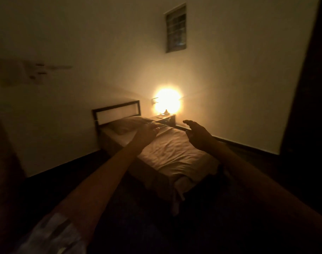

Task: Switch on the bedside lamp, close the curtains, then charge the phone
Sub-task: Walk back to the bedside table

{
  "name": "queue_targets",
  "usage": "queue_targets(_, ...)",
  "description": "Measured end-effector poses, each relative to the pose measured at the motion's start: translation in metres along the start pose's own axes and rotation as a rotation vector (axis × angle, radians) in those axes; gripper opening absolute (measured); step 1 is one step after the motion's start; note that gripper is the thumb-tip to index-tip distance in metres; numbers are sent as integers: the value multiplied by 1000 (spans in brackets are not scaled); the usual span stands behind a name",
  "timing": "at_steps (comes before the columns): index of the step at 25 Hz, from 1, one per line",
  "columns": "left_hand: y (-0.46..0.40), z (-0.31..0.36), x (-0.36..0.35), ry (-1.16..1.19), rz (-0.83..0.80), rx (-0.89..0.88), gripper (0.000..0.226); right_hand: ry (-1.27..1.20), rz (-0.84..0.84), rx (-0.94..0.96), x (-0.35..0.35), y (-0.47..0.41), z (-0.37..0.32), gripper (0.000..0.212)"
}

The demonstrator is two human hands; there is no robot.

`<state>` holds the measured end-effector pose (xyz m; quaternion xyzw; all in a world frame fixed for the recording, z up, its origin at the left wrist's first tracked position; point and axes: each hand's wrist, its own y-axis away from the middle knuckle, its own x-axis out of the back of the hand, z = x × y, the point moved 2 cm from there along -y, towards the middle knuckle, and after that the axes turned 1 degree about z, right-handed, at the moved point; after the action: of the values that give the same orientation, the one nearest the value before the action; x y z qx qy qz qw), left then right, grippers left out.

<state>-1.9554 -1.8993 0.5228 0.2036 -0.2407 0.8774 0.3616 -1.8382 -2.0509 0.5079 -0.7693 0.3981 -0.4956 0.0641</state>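
Dim bedroom, bedside lamp (167, 101) glowing bright

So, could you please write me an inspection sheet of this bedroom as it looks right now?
Surface: bedside table beside the headboard, small items on top, too dim to identify.
Job's things: bedside lamp lit, standing on the bedside table; no phone or curtains made out.
Clutter: nothing seen on the bed apart from a pillow.
Hands: left hand and right hand both stretched forward, fingers open, empty.
Cables: nothing seen clearly; a small fitting on the wall left of the lamp.
Surroundings: small barred window high on the wall, dark floor, room otherwise dim.
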Motion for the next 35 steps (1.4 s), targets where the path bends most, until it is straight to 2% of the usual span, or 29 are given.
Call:
queue_targets(2, -23, 30, -50, -15, -75, -23, 35, 30, -10, -88, 35, 2, 51, 47)
queue_targets(6, -53, 86, -161, 119, -258, -33, 25, 53, 44, -299, 109, 18, 146, 48)
queue_targets(14, -102, 170, -331, 195, -515, -143, 37, 72, 215, -561, 203, 40, 283, 40)
queue_targets(20, -176, 202, -417, 225, -554, -174, 40, 59, 322, -633, 236, 1, 363, 38)
queue_targets(28, -309, 214, -533, 367, -653, 7, 37, 22, 402, -785, 269, -73, 486, 40)
queue_targets(30, -334, 215, -563, 365, -676, 11, 32, 30, 382, -807, 272, -86, 516, 40)
queue_targets(33, -373, 222, -609, 374, -677, 17, 13, -17, 393, -806, 283, -111, 564, 40)
queue_targets(35, -399, 231, -638, 376, -669, 9, 14, -33, 403, -800, 294, -128, 596, 41)
